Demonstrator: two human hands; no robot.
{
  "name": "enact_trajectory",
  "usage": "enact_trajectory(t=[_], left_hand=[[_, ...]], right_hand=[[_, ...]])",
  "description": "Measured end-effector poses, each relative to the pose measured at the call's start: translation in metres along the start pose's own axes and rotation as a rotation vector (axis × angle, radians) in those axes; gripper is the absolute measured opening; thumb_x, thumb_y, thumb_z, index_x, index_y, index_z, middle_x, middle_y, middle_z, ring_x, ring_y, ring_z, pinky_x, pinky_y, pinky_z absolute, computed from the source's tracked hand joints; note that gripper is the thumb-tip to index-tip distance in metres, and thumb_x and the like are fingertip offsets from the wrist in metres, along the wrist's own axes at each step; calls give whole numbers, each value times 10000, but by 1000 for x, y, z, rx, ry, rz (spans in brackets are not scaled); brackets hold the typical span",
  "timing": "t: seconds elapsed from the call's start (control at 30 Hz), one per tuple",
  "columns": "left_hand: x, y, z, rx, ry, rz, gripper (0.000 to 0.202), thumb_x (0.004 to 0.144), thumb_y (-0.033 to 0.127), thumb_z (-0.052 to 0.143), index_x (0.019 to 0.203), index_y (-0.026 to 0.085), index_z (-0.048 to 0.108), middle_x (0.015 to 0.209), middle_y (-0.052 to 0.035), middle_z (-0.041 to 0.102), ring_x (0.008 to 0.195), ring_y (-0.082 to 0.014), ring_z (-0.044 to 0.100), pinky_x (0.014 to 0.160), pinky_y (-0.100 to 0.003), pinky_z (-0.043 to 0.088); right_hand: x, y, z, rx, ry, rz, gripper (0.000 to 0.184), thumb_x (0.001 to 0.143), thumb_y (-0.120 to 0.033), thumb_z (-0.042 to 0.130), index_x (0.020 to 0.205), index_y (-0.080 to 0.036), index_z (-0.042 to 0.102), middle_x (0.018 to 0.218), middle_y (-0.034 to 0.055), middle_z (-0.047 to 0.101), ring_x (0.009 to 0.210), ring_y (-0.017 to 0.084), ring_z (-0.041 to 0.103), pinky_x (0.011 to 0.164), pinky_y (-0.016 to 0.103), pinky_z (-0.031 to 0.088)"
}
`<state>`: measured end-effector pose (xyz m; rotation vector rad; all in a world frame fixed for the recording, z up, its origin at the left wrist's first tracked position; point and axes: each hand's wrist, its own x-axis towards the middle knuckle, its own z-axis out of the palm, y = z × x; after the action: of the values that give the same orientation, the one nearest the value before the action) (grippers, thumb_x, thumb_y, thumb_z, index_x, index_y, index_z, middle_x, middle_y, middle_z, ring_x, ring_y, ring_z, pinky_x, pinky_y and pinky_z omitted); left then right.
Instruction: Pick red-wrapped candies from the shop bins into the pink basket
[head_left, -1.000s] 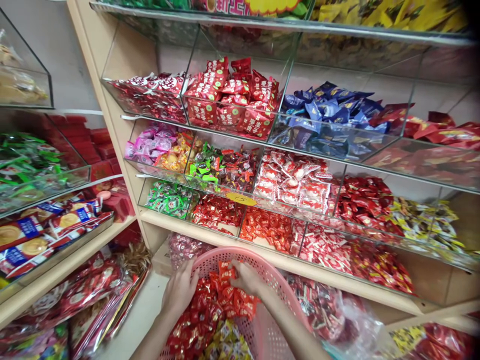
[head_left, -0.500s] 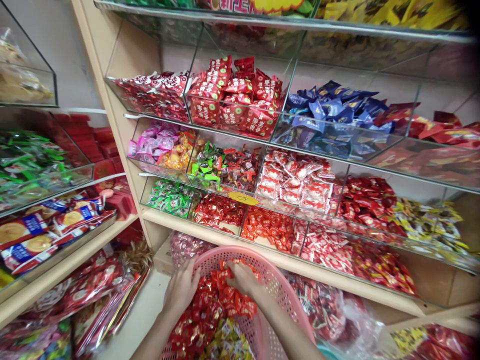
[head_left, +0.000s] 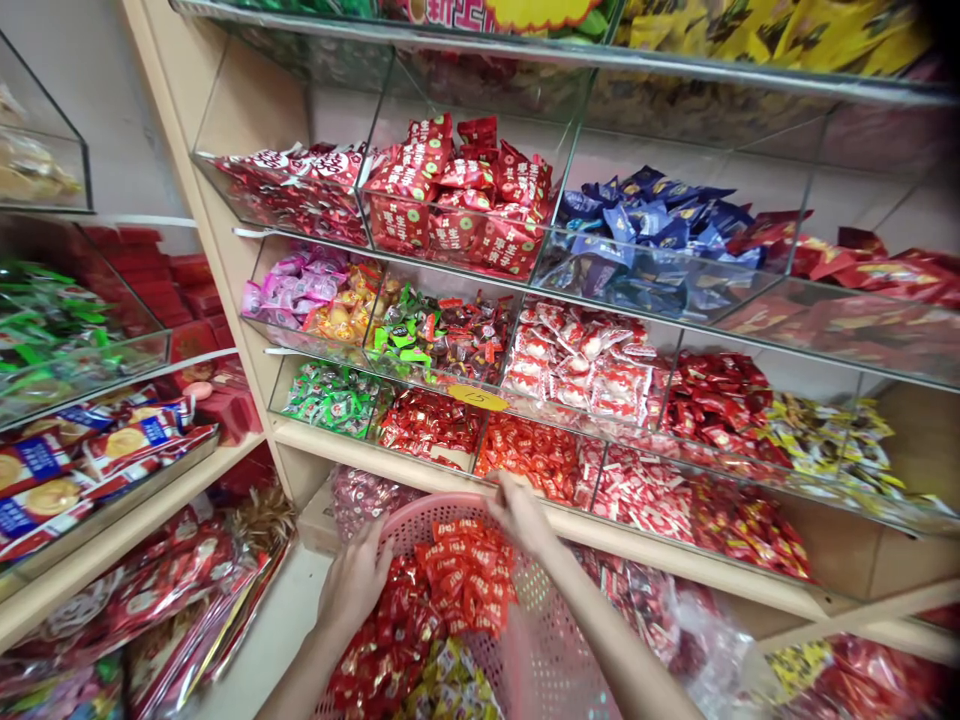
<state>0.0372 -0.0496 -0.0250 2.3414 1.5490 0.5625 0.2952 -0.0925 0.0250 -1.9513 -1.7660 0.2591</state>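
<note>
A pink plastic basket (head_left: 540, 650) full of wrapped candies sits low in front of me. My left hand (head_left: 354, 580) rests on the basket's left rim, fingers curled over dark red candies. My right hand (head_left: 525, 515) is raised to the basket's far rim, just under the lowest glass bin of red candies (head_left: 536, 455); its fingers look closed, and what they hold, if anything, I cannot make out. A heap of bright red packets (head_left: 465, 575) lies in the basket between my hands.
Wooden shelves carry tiered glass bins (head_left: 480, 300) of red, blue, pink, green and yellow sweets. A yellow price tag (head_left: 477, 397) sticks on a bin front. More glass bins (head_left: 82, 360) stand at the left. Bagged sweets (head_left: 172, 590) lie on the lower shelf.
My right hand has lifted off the red packets and moved up and right to the basket's far rim. My left hand has stayed on the left rim.
</note>
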Motion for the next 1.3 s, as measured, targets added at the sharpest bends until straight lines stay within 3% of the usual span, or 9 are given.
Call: enact_trajectory(t=[0.1, 0.2, 0.33, 0.5, 0.67, 0.8, 0.97, 1.1, 1.3], left_hand=[[0, 1, -1, 8, 2, 6, 410, 861, 323, 300, 1214, 182, 456, 1181, -70, 555, 949, -194, 583, 748, -282, 466], [0, -1, 1, 23, 0, 0, 420, 867, 326, 282, 1223, 178, 448, 1180, -72, 555, 969, -205, 577, 765, -299, 465], [-1, -3, 3, 28, 9, 3, 423, 864, 318, 288, 1226, 169, 450, 1189, -77, 552, 1014, -209, 558, 793, -303, 461], [-1, -1, 0, 34, 13, 16, 421, 860, 315, 300, 1216, 161, 464, 1180, -86, 562, 1008, -214, 565, 785, -301, 471], [-1, -1, 0, 43, 13, 9, 422, 858, 317, 306, 1221, 167, 461, 1188, -84, 558, 1007, -219, 568, 780, -307, 477], [0, -3, 3, 26, 30, 14, 419, 856, 322, 315, 1215, 170, 471, 1168, -84, 573, 1033, -221, 552, 805, -317, 469], [-1, -5, 6, 1, 56, 18, 410, 858, 316, 310, 1207, 181, 478, 1162, -81, 571, 1019, -212, 557, 805, -319, 465], [-2, -5, 6, -19, 28, 2, 421, 869, 321, 283, 1230, 182, 450, 1175, -82, 560, 1024, -209, 550, 814, -322, 454], [-2, -6, 6, -39, 9, -7, 430, 874, 329, 270, 1245, 187, 433, 1191, -78, 547, 1041, -211, 536, 836, -328, 441]], right_hand=[[15, 27, -27, -158, 102, 193, 280, 819, -332, 388, 1037, -202, 503, 738, 36, 620, 680, 153, 571, 593, 230, 356], [25, 54, -41, -381, 48, 434, 271, 779, -324, 454, 973, -169, 562, 868, 120, 638, 802, 213, 602, 622, 264, 389], [34, 74, -39, -479, -56, 593, 272, 740, -216, 495, 972, -122, 601, 976, 179, 626, 908, 265, 598, 680, 315, 434], [42, 78, -31, -452, -98, 650, 283, 691, -198, 566, 949, -101, 632, 962, 206, 632, 910, 295, 600, 679, 351, 454], [40, 86, -29, -396, -110, 610, 291, 695, -318, 584, 896, -117, 646, 909, 187, 651, 843, 266, 620, 646, 308, 442], [37, 93, -32, -332, -66, 516, 399, 838, -406, 348, 796, -154, 654, 816, 145, 664, 762, 211, 625, 595, 259, 410], [36, 96, -37, -296, -30, 375, 242, 803, -216, 419, 931, -199, 622, 917, 86, 648, 843, 166, 594, 666, 212, 379], [36, 92, -39, -283, -81, 221, 384, 720, -90, 459, 1061, -231, 565, 1047, 67, 594, 893, 147, 569, 707, 194, 365], [38, 85, -40, -271, -124, 266, 265, 739, -171, 490, 976, -200, 608, 1006, 73, 604, 900, 157, 561, 719, 197, 365]])
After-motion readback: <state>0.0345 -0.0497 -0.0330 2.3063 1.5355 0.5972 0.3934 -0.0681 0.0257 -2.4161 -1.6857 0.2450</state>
